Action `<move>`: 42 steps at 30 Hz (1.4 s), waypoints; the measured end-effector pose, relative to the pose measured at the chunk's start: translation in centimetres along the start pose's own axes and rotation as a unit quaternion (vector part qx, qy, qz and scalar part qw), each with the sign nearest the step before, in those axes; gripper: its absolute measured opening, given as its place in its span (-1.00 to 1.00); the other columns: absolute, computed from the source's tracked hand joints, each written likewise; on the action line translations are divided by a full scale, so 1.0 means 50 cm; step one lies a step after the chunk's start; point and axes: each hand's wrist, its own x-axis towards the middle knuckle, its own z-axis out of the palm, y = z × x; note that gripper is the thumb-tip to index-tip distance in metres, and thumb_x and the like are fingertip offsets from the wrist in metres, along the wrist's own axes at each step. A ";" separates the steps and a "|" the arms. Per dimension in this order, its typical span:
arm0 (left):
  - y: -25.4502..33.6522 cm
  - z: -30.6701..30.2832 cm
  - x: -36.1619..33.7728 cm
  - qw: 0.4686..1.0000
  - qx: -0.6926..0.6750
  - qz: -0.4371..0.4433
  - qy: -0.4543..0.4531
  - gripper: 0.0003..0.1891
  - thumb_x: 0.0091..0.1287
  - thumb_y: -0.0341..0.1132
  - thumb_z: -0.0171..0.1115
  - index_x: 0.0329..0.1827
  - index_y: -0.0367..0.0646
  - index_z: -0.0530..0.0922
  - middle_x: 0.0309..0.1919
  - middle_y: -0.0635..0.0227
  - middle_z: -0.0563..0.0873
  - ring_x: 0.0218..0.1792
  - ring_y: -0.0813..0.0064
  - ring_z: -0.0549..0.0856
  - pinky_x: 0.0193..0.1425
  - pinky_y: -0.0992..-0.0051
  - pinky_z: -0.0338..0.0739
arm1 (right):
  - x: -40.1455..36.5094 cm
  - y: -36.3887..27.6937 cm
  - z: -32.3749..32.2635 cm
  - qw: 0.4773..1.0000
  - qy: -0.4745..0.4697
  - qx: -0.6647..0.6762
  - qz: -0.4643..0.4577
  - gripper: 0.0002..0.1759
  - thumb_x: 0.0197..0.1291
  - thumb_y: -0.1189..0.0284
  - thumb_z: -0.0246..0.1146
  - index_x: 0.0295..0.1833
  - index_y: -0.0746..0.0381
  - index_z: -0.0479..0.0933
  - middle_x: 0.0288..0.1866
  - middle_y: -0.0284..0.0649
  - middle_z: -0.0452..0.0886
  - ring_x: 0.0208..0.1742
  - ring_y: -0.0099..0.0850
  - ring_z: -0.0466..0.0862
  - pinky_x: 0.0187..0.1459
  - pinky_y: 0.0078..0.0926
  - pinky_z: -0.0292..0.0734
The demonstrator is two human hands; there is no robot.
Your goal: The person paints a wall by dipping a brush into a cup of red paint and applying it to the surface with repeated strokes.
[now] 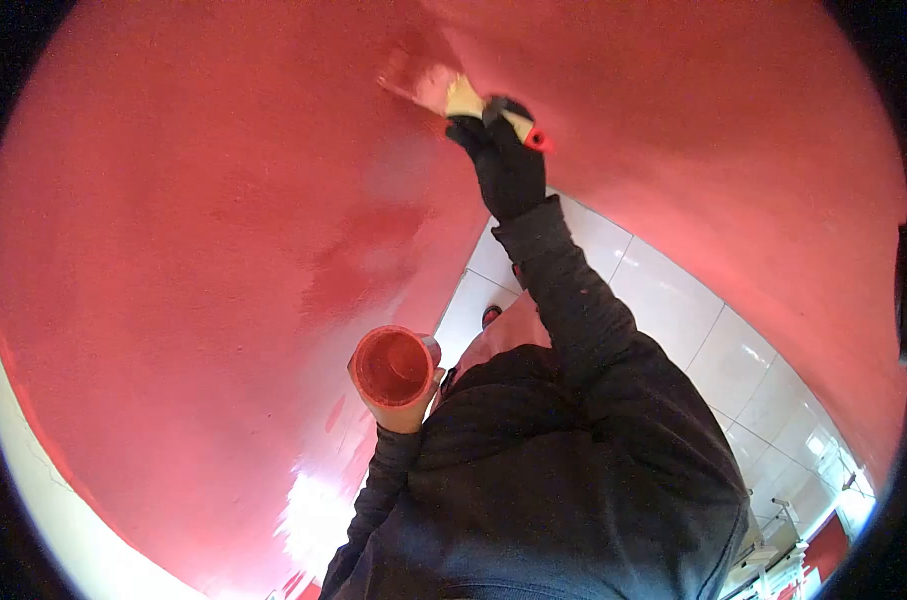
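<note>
My right hand (506,160), in a black glove, is raised at the top middle and grips a paintbrush (451,95) with a pale handle and a red tip. The bristles press against the red wall (193,200) where it meets a second red wall (733,130) at a corner. My left hand (405,408), bare, holds a small round cup (393,366) of red paint close to my chest, with its mouth facing the camera. My dark sleeves and jacket (573,480) fill the lower middle.
White floor tiles (673,300) run between the two red walls on the right. A shoe tip (490,316) shows on the tiles. A white band (33,480) borders the red wall at the lower left. Wet paint shines at the lower middle (313,510).
</note>
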 end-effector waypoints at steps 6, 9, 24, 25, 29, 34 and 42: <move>0.011 -0.007 -0.008 1.000 -0.022 -0.014 -0.009 -0.03 -0.24 -0.24 0.61 0.23 -0.14 0.13 0.08 0.21 0.44 0.11 0.30 0.47 0.19 0.25 0.34 | -0.057 0.116 -0.301 0.974 0.206 -0.073 0.058 -0.75 0.19 0.43 0.24 -0.06 0.24 0.40 -0.25 -0.20 0.51 -0.27 -0.39 0.57 -0.23 -0.41 0.60; 0.005 -0.013 -0.012 1.000 0.009 -0.008 -0.003 -0.03 -0.23 -0.27 0.61 0.23 -0.15 0.13 0.07 0.21 0.46 0.10 0.31 0.49 0.19 0.25 0.34 | -0.064 0.133 -0.358 0.964 0.224 -0.125 0.072 -0.77 0.18 0.45 0.24 -0.08 0.24 0.42 -0.25 -0.22 0.52 -0.27 -0.40 0.57 -0.24 -0.43 0.59; -0.023 -0.017 -0.015 0.999 -0.007 -0.029 0.017 -0.01 -0.26 -0.20 0.62 0.24 -0.15 0.13 0.09 0.21 0.42 0.12 0.30 0.46 0.20 0.25 0.33 | -0.066 0.095 -0.238 0.966 0.169 -0.194 -0.001 -0.76 0.21 0.47 0.19 -0.03 0.26 0.41 -0.16 -0.19 0.52 -0.19 -0.34 0.61 -0.12 -0.36 0.61; -0.017 -0.016 -0.013 1.000 -0.007 -0.022 0.012 -0.01 -0.26 -0.19 0.62 0.24 -0.15 0.13 0.09 0.21 0.41 0.13 0.30 0.45 0.20 0.25 0.33 | -0.065 0.105 -0.236 0.967 0.146 -0.207 0.026 -0.78 0.23 0.47 0.17 -0.02 0.26 0.40 -0.11 -0.18 0.52 -0.15 -0.32 0.60 -0.08 -0.33 0.62; -0.025 -0.019 -0.014 1.000 -0.011 -0.012 0.014 0.00 -0.27 -0.18 0.62 0.23 -0.14 0.14 0.10 0.22 0.41 0.13 0.29 0.45 0.19 0.26 0.33 | -0.056 0.057 -0.060 0.983 0.102 -0.151 -0.004 -0.75 0.24 0.50 0.15 0.01 0.28 0.37 -0.08 -0.17 0.48 -0.14 -0.30 0.60 -0.03 -0.27 0.59; -0.011 -0.011 -0.005 1.000 -0.015 -0.013 0.003 0.01 -0.29 -0.19 0.63 0.24 -0.13 0.14 0.09 0.22 0.41 0.12 0.30 0.45 0.19 0.26 0.33 | -0.037 -0.052 0.113 0.993 -0.050 -0.074 -0.074 -0.77 0.28 0.48 0.11 0.01 0.29 0.34 -0.07 -0.16 0.47 -0.11 -0.27 0.60 0.01 -0.27 0.56; -0.029 -0.021 -0.015 1.000 -0.018 -0.021 0.003 0.01 -0.29 -0.19 0.63 0.24 -0.14 0.14 0.10 0.22 0.42 0.12 0.30 0.45 0.20 0.27 0.34 | -0.066 0.110 -0.171 0.990 0.113 -0.071 0.049 -0.71 0.27 0.35 0.17 0.02 0.26 0.36 -0.11 -0.16 0.50 -0.11 -0.32 0.59 -0.01 -0.30 0.57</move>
